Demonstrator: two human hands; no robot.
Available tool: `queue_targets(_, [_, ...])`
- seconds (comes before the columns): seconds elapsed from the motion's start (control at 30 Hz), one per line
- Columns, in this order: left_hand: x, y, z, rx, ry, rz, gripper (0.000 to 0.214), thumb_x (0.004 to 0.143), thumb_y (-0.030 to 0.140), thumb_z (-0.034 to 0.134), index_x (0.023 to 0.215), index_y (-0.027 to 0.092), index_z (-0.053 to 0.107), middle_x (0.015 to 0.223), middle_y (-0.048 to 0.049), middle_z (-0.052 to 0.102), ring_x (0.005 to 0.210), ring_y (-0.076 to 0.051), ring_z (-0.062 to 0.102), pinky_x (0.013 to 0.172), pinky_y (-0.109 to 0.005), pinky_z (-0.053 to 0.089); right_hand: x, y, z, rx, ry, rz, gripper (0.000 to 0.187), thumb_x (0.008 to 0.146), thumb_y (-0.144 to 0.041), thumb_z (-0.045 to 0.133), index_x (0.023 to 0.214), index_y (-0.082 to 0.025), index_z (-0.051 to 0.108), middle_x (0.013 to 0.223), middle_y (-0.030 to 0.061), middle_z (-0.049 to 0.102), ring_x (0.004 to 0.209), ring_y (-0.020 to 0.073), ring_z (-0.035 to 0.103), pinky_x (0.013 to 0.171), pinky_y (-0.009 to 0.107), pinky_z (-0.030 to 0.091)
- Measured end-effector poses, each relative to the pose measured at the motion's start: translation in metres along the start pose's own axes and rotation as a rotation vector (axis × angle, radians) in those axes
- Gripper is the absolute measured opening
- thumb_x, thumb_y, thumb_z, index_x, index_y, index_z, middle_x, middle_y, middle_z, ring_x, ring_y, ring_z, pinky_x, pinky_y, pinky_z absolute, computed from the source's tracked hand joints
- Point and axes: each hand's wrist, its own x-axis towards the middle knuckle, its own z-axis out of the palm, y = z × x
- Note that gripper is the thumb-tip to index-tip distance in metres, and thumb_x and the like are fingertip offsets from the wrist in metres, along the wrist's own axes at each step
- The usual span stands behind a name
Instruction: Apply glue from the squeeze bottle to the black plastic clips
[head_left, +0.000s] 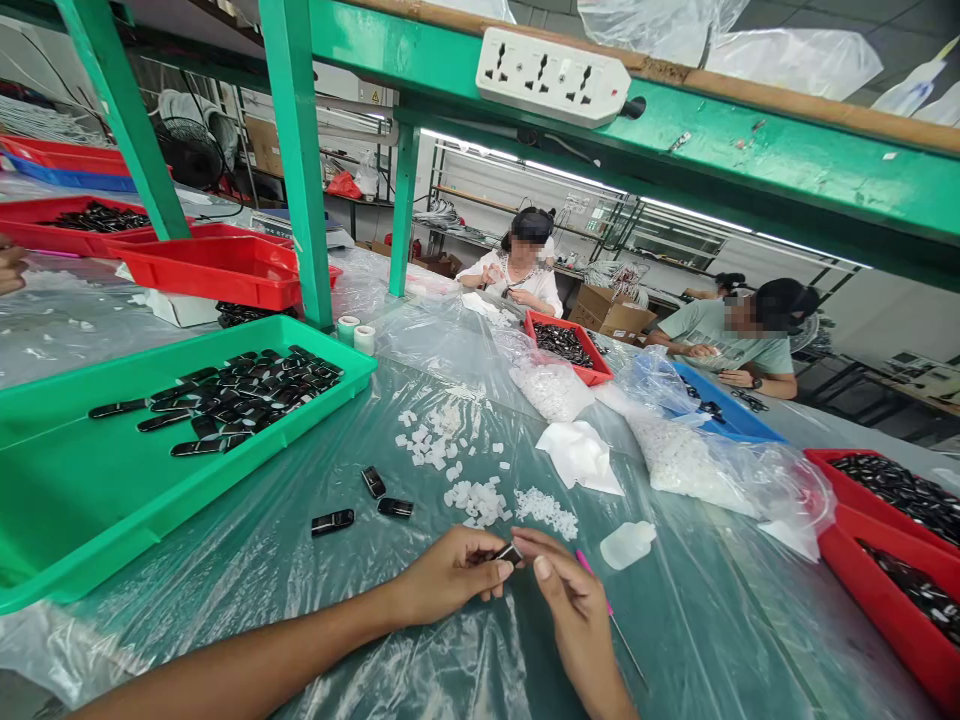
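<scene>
My left hand pinches a small glossy black casing between thumb and fingers. The fingers of my right hand meet the casing's right end, bent in close with the thumb; whatever they hold there is too small to make out. Left of my hands lie three loose black casings. Just beyond are small piles of white pieces and finer white bits. Beside my right hand lie a pink-handled screwdriver, partly covered by it, and a translucent white bottle.
A green tray holding many black casings stands at left, with red trays behind. More red trays stand at right. Bags of white pieces lie ahead. A green frame with a power strip crosses overhead. Two co-workers sit opposite.
</scene>
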Motion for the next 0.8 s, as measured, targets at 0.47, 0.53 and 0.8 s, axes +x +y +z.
queue_targets(0.47, [0.007,-0.002,-0.007,-0.040,0.151,-0.012,0.039,0.084,0.046,0.053,0.092,0.009,0.065,0.069,-0.0027,0.056,0.057,-0.011,0.048,0.057,-0.022,0.037,0.035,0.027,-0.020,-0.651,-0.088,-0.218,0.028,0.087,-0.020,0.046,0.107,-0.028,0.065,0.104,0.0040,0.061,0.101,0.0227,0.051,0.085,0.038,0.041])
queue_targets(0.53, [0.007,-0.002,-0.006,-0.038,0.147,-0.011,0.040,0.083,0.046,0.053,0.091,0.009,0.065,0.069,-0.0026,0.056,0.057,-0.011,0.048,0.057,-0.022,0.037,0.035,0.027,-0.016,-0.670,-0.098,-0.227,0.027,0.087,-0.018,0.047,0.103,-0.028,0.066,0.104,0.0046,0.061,0.102,0.0241,0.051,0.085,0.040,0.041])
queue_targets(0.8, [0.003,-0.002,-0.004,-0.020,0.113,-0.009,0.036,0.085,0.044,0.052,0.080,0.010,0.064,0.069,-0.0030,0.056,0.059,-0.012,0.049,0.057,-0.022,0.040,0.035,0.034,-0.015,-0.642,-0.043,-0.189,0.022,0.088,-0.019,0.046,0.095,-0.020,0.066,0.091,0.0047,0.065,0.090,0.0203,0.057,0.082,0.034,0.044])
